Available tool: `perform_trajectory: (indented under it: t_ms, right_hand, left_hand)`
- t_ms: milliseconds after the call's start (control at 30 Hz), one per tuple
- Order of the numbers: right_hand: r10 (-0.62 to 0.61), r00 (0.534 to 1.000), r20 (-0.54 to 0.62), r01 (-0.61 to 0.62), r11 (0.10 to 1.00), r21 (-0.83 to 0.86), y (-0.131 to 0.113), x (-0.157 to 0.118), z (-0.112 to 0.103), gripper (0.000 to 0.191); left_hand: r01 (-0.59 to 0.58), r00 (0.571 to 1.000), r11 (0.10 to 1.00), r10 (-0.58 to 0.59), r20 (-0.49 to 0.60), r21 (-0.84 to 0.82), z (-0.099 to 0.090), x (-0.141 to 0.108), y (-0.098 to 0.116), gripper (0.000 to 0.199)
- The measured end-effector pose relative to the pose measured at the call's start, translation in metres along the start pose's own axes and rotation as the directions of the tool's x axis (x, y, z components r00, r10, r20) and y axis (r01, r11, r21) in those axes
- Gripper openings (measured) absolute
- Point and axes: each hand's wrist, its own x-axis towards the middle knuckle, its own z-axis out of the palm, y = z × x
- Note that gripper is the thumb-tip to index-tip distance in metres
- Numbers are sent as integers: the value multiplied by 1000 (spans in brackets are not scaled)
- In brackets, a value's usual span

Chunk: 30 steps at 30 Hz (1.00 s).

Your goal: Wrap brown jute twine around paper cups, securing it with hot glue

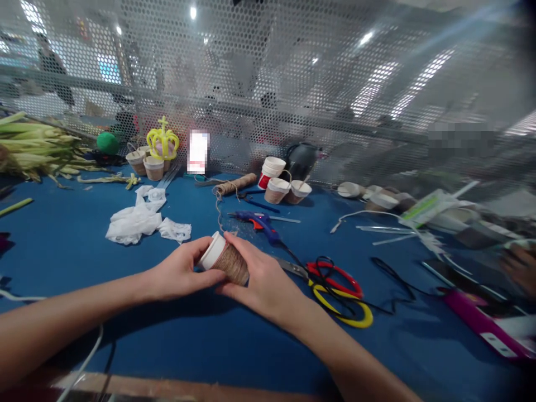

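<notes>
Between my two hands lies a paper cup (pixel 228 259), tilted on its side with its white rim toward the left. Brown twine is wound round most of its wall. My left hand (pixel 184 268) grips the cup at the rim end, thumb below. Fingers of my right hand (pixel 262 279) wrap over the twine-covered end. A loose strand of twine runs from the cup up to a twine roll (pixel 237 184) farther back. Just beyond my right hand are a blue hot glue gun (pixel 262 223) and scissors (pixel 339 290) with red and yellow handles.
White crumpled plastic (pixel 136 220) lies left. Twine-wrapped cups (pixel 276 191) stand at the back, near a yellow crown (pixel 162 139) and a lit screen (pixel 198 152). A purple power strip (pixel 481 324) and cords lie right, near another person's hand (pixel 519 265). Perforated metal panel (pixel 243 100) closes the back.
</notes>
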Motion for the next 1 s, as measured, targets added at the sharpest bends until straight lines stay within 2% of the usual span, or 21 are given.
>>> perform_trajectory:
  t_ms: [133, 267, 467, 600, 667, 800, 1000]
  right_hand:
    - [-62, 998, -17, 62, 997, -40, 4, -1, 10, 80]
    - [-79, 996, -44, 76, 994, -82, 5, -1, 6, 78]
    - [-117, 989, -94, 110, 991, -73, 0, -1, -3, 61]
    - [-80, 993, -91, 77, 997, -31, 0, -1, -1, 49]
    - [-39, 998, -56, 39, 999, 1, 0, -1, 0, 55]
    - [11, 1000, 29, -12, 999, 49, 0, 0, -1, 81]
    - [7, 999, 54, -8, 1000, 26, -1, 0, 0, 82]
  left_hand:
    - [59, 998, 997, -61, -36, -39, 4, 1, 0, 26]
    - [69, 997, 997, -70, -22, -46, 3, 1, -1, 21]
    - [18, 1000, 1000, -18, -5, -4, 3, 1, -1, 15]
    - [28, 1000, 999, -28, 6, -23, 4, 1, 0, 18]
    - [30, 999, 999, -31, -14, -27, 4, 1, -1, 19]
    - [39, 999, 997, -40, -22, -65, 3, 0, -3, 23]
    - [27, 1000, 992, -25, 17, -121, 0, -2, 0, 23]
